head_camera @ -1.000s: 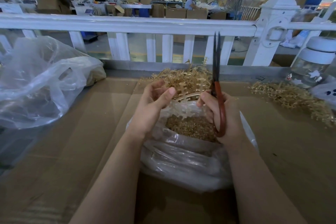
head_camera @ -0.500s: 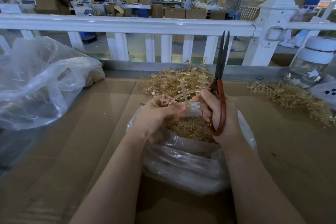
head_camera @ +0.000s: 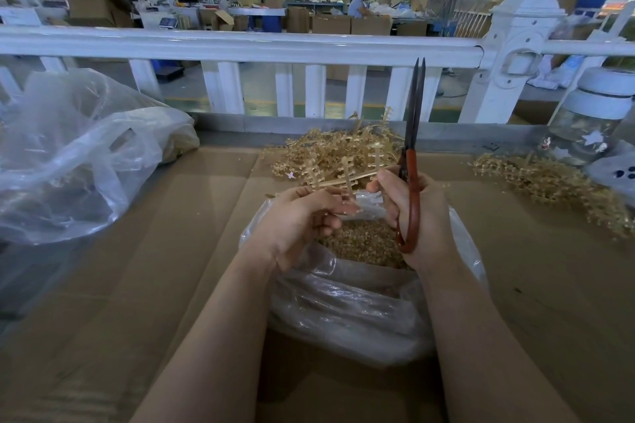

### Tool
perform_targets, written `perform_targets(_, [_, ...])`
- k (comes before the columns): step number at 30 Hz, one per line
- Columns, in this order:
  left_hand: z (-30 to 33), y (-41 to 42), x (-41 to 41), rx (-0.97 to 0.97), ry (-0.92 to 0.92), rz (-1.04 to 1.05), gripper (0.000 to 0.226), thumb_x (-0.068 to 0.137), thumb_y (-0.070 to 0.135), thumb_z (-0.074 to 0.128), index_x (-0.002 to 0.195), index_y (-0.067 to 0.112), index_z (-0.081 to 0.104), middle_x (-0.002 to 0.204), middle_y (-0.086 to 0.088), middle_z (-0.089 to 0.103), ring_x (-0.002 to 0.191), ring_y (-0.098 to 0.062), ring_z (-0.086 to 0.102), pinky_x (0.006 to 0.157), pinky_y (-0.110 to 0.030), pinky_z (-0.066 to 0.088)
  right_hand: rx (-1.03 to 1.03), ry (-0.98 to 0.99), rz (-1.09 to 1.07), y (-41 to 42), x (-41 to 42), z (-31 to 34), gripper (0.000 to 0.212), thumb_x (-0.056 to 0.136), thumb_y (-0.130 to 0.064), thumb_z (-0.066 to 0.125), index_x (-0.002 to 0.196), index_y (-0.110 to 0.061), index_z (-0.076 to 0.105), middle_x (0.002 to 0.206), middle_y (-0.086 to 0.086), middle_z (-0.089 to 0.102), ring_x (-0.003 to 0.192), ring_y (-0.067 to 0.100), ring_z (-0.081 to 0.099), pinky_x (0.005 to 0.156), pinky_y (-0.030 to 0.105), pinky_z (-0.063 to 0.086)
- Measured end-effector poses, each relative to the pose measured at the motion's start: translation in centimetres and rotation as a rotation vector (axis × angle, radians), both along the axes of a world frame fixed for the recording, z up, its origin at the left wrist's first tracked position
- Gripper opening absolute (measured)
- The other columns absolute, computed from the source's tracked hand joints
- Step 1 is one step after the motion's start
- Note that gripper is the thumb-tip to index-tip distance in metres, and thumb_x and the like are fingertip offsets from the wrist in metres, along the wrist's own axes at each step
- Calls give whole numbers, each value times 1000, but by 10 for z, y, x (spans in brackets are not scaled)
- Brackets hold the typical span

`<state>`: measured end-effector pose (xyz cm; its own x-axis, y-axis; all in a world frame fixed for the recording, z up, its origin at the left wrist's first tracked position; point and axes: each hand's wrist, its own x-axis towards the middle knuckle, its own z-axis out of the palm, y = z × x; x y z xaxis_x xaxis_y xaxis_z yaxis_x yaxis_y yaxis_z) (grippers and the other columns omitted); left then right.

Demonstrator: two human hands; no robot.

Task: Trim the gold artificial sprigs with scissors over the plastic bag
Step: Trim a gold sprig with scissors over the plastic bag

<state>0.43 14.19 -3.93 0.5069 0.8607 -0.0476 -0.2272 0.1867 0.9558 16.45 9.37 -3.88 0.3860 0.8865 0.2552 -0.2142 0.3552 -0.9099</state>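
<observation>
Our left grip point(head_camera: 302, 220) pinches a sprig point(head_camera: 338, 178); right grip point(head_camera: 412, 209) holds scissors point(head_camera: 412, 154) upright. Trimmings risk missing the bag point(head_camera: 343, 302) below.

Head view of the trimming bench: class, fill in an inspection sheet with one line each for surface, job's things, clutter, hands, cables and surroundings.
Surface: brown cardboard covers the bench.
Job's things: open bag of gold trimmings between the forearms; sprig held over it; scissors upright, blades nearly closed; sprig pile behind the bag, another pile to the right.
Clutter: big crumpled bag at left; glass jar with white lid at right.
Hands: left hand pinches the sprig; right hand grips the scissors.
Cables: nothing seen.
Surroundings: white railing; workshop with boxes and a fan; a person at a far bench.
</observation>
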Motion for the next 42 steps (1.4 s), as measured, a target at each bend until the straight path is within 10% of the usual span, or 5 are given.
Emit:
perform_targets(12, [1, -1, -2, 39, -82, 24, 15, 68, 20, 80, 81, 13, 78, 81, -8, 76, 65, -10, 70, 59, -18, 54, 32, -81, -41, -1, 1, -1, 14, 86, -23, 73, 86, -12, 65, 67, -4, 66, 48, 0, 56, 48, 11, 44])
perform_targets(24, [4, 7, -5, -33, -358, 315, 10, 67, 12, 75, 74, 17, 79, 77, -1, 75, 75, -13, 74, 69, -19, 58, -81, -751, -89, 2, -5, -11, 41, 64, -76, 69, 89, -47, 57, 79, -21, 64, 75, 1, 61, 70, 31, 50])
perform_targets(42, [1, 7, -4, 126, -323, 377, 16, 89, -5, 59, 80, 6, 65, 69, 0, 68, 67, -10, 63, 72, -20, 56, -186, -1167, -221, 0, 1, -18, 62, 65, -89, 55, 105, -42, 55, 85, -23, 61, 81, -11, 54, 63, 14, 40])
